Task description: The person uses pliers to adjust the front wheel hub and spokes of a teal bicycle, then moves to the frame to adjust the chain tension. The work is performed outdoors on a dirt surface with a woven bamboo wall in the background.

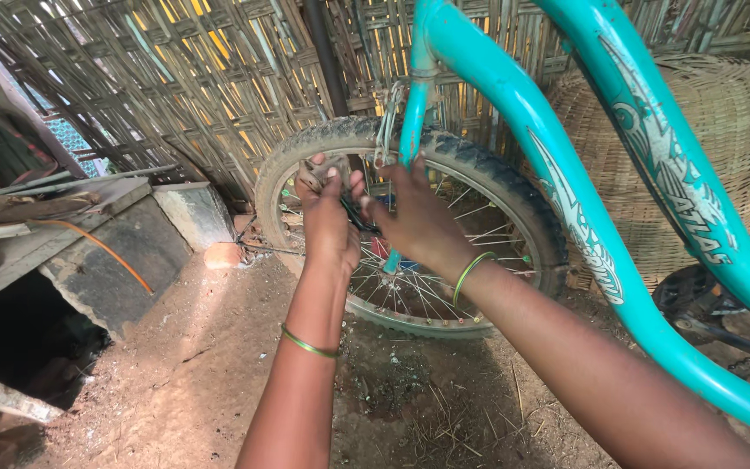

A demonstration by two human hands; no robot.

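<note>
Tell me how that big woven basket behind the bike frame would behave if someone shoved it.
The woven basket looks light for its bulk, so it would probably slide on the dirt floor. Its thin wicker walls would likely flex rather than crack. Standing upright on a broad base, it seems unlikely to roll.

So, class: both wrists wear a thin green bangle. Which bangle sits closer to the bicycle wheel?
The bangle on the right wrist: it overlaps the wheel's spokes, while the left wrist's bangle hangs lower, over the dirt floor.
</note>
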